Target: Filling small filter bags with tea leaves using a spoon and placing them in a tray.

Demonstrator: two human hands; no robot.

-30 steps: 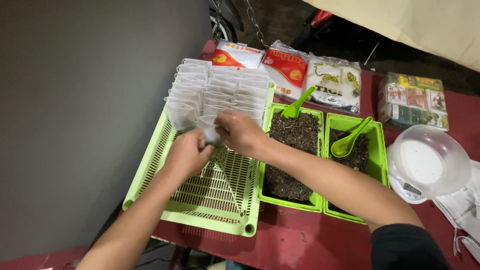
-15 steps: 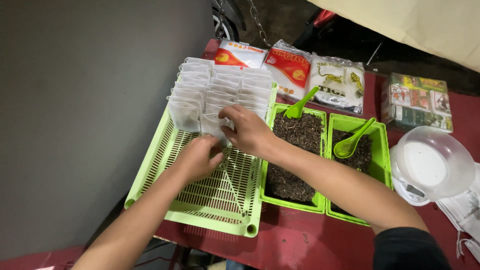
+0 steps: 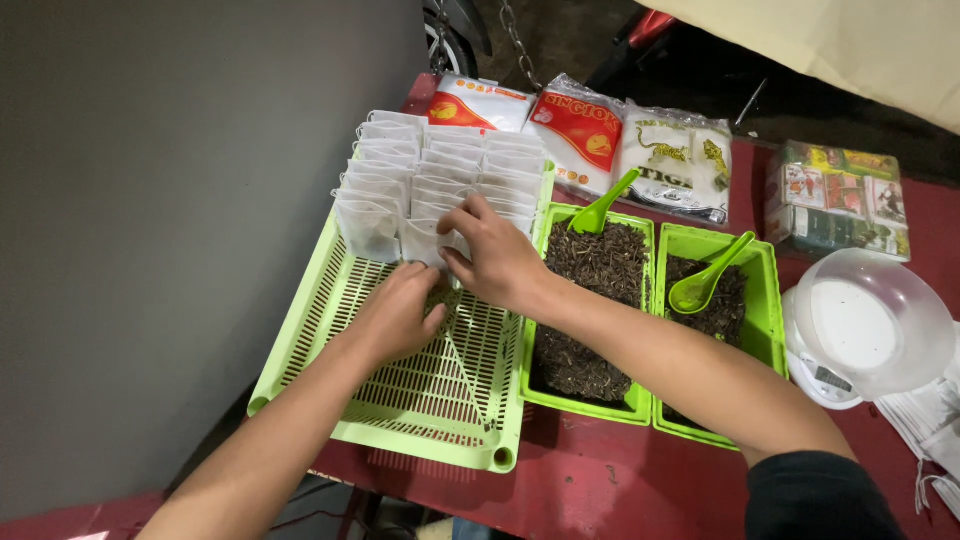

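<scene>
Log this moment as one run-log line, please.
left hand: on small white mesh pouch | right hand: pinching same pouch | pouch: front of rows in slotted light-green plastic tray | beside: green bin of dark dried leaves

One camera only, worn on the person's head, looking steeply down and forward over both forearms at the red tabletop (image 3: 600,480). It sits close, the green slotted tray (image 3: 330,320) near centre, a grey wall filling the left of the view
</scene>
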